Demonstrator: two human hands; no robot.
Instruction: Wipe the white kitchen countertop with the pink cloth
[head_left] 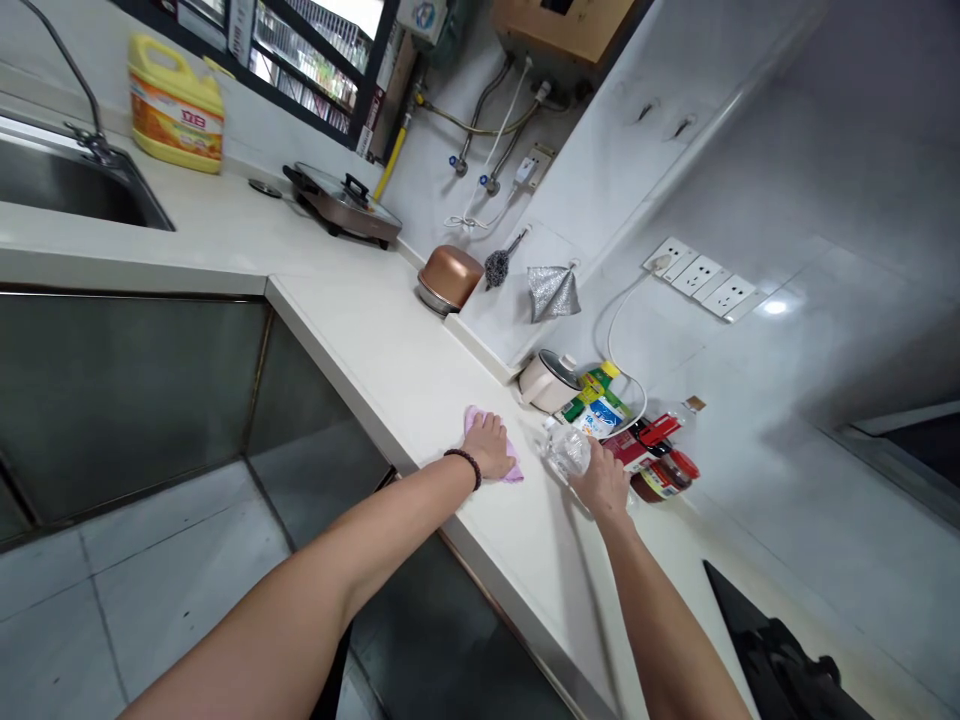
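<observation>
My left hand (489, 446), with a dark bead bracelet at the wrist, presses a pink cloth (514, 472) onto the white countertop (352, 345). Its fingers lie over the cloth, which shows around them. Over by the wall, my right hand (604, 482) has its fingers around a clear, shiny see-through container (570, 450); the exact kind cannot be made out. Just beyond that hand are a red-labelled bottle (628, 447) and a red-lidded jar (664, 476). A small cream pot (549, 382) with a glass lid sits further along the wall.
A copper-coloured pot (452, 276) and an electric pan (345, 205) stand towards the corner. A yellow jug (177, 108) is beside the sink (75, 185). A white cord (616, 330) hangs from the wall sockets (703, 278). A black stove (780, 640) lies at lower right.
</observation>
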